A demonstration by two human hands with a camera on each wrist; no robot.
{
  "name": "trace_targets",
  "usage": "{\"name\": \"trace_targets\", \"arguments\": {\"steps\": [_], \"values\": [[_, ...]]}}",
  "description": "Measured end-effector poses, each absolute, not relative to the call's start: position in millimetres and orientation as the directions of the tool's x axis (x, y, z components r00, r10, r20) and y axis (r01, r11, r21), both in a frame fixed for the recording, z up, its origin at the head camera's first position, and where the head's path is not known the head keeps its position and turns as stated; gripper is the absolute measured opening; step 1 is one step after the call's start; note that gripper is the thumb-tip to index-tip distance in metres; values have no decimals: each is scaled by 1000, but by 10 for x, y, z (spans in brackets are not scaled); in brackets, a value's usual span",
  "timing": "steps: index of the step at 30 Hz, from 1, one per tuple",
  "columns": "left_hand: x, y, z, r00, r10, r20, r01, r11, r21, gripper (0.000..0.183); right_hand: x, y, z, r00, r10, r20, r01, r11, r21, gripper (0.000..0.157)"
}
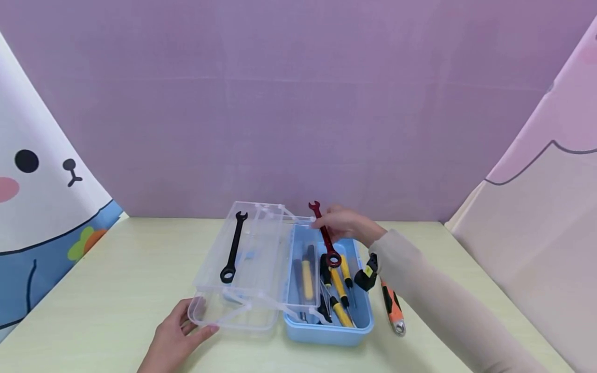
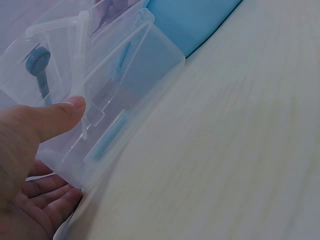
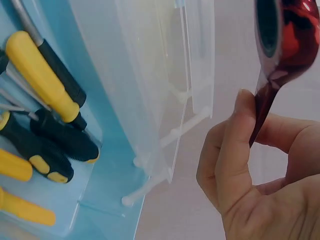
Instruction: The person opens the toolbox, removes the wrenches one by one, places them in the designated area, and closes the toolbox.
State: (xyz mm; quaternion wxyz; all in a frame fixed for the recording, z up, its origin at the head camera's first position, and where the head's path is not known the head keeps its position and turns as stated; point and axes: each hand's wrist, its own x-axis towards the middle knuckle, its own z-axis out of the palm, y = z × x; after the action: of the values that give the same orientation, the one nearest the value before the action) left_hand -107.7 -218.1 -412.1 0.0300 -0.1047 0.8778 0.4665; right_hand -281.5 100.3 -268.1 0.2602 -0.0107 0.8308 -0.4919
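Above the blue toolbox (image 1: 328,335), my right hand (image 1: 342,220) pinches a dark red combination wrench (image 1: 325,233) by its shank. The ring end points down over the box, and it shines large in the right wrist view. A black combination wrench (image 1: 234,248) lies on the opened clear plastic tray and lid, left of the box. My left hand (image 1: 174,334) holds the near left corner of the clear lid (image 1: 233,321), thumb on one side and fingers at the other, as the left wrist view shows. Screwdrivers with yellow-and-black handles (image 3: 42,75) lie inside the box.
A utility knife (image 1: 393,308) with an orange and black handle lies on the table right of the box. A black wrist camera (image 1: 367,274) sits by my right sleeve. White hinge arms (image 1: 270,303) join lid, tray and box. A purple cloth (image 1: 298,114) stands behind.
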Motion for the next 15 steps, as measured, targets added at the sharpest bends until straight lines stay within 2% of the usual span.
{"name": "trace_targets", "arguments": {"steps": [15], "values": [[-1091,-2164,-4121,-977,-149,-155,-212,556,804,77,-2825,1341,-2761,-871,-250,-422,228,556,-800,25]]}}
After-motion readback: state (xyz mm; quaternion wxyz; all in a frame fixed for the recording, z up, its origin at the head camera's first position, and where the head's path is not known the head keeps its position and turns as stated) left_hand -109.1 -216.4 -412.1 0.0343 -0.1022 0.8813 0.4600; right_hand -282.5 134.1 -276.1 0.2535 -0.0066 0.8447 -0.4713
